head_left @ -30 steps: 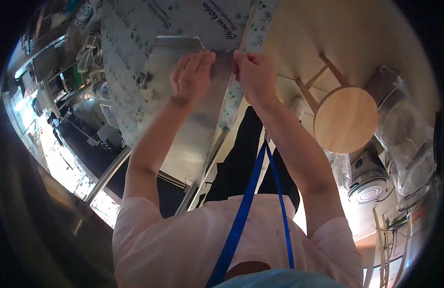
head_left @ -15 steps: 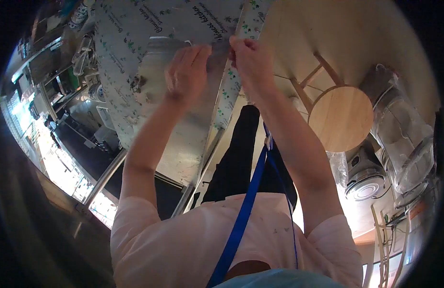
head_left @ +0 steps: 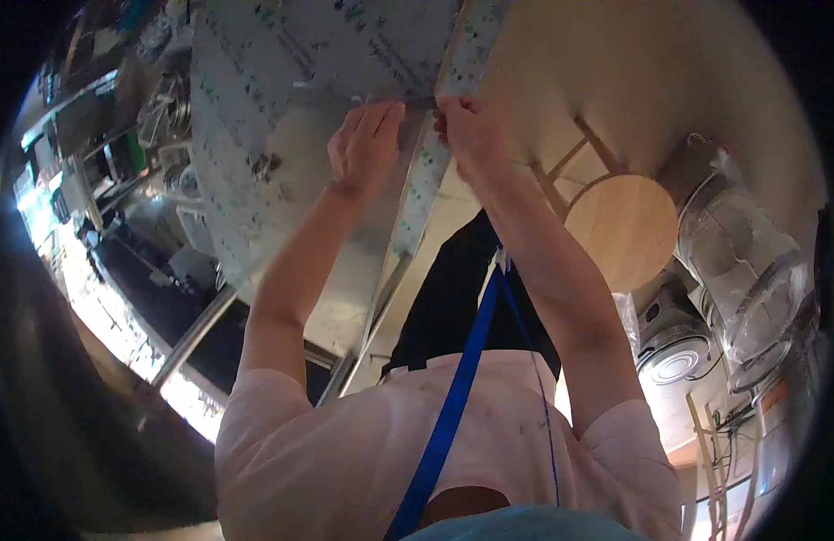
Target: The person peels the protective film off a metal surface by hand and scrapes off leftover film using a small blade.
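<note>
A metal table (head_left: 345,261) has a bare, dull surface on its near part. Beyond that it is covered by printed protective film (head_left: 336,45), which also runs down the table's right side. My left hand (head_left: 367,149) is at the film's near edge, fingers pressed together and fingertips on the film. Right of it, my right hand (head_left: 474,140) pinches the film at the table's corner edge. A dark strip of the film's edge shows between the two hands. My palms and thumb tips are partly hidden.
A round wooden stool (head_left: 623,233) stands on the floor to the right. Behind it are plastic-wrapped items (head_left: 746,252) and a round-based appliance (head_left: 674,347). Kitchen clutter (head_left: 169,113) lines the left side. A blue strap (head_left: 458,401) hangs down my front.
Both hands have shifted slightly toward me in view, and my left hand has come a little to the right. The camera view has tilted slightly.
</note>
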Action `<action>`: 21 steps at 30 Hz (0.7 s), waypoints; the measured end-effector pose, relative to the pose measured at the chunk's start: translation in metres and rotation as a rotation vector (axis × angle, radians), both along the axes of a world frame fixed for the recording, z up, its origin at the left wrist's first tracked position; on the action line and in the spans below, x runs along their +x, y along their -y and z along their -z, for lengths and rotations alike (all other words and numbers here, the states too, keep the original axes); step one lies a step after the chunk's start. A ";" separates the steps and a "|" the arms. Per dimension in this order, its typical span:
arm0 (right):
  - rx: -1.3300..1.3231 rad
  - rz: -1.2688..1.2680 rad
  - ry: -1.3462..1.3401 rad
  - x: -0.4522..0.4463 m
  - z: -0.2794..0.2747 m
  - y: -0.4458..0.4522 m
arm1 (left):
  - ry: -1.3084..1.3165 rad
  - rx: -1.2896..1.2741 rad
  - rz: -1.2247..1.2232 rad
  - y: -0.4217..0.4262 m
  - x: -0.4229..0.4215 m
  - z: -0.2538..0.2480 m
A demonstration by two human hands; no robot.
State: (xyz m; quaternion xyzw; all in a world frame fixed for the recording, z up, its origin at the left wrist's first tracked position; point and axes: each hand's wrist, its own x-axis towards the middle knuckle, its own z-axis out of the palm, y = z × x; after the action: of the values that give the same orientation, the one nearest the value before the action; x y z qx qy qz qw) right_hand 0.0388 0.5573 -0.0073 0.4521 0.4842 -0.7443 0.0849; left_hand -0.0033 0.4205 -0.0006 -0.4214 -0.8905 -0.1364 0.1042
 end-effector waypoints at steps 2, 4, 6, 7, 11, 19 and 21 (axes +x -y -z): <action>0.155 -0.117 0.059 -0.006 -0.014 -0.010 | 0.062 -0.188 -0.014 -0.013 -0.012 -0.002; 0.060 -0.080 0.026 0.007 0.000 0.002 | 0.147 -0.308 -0.034 -0.002 0.004 -0.020; 0.073 -0.039 -0.028 0.001 0.015 -0.004 | 0.134 -0.235 -0.052 -0.007 0.003 -0.016; 0.086 -0.015 -0.011 0.005 0.021 0.002 | 0.105 -0.150 -0.042 -0.008 0.001 -0.010; 0.178 -0.094 0.081 -0.010 -0.005 -0.019 | 0.035 -0.053 -0.045 -0.012 0.009 -0.005; 0.461 -0.542 -0.053 -0.023 0.001 -0.040 | 0.019 -0.112 -0.069 -0.029 0.001 -0.019; 0.563 -0.724 -0.104 -0.021 -0.018 -0.047 | 0.108 -0.240 -0.098 -0.034 0.000 -0.034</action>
State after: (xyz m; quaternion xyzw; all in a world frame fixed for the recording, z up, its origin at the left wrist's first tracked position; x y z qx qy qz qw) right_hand 0.0181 0.6046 0.0112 0.2214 0.7980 -0.5279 0.1886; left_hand -0.0032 0.4541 0.0332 -0.3787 -0.9243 -0.0461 0.0115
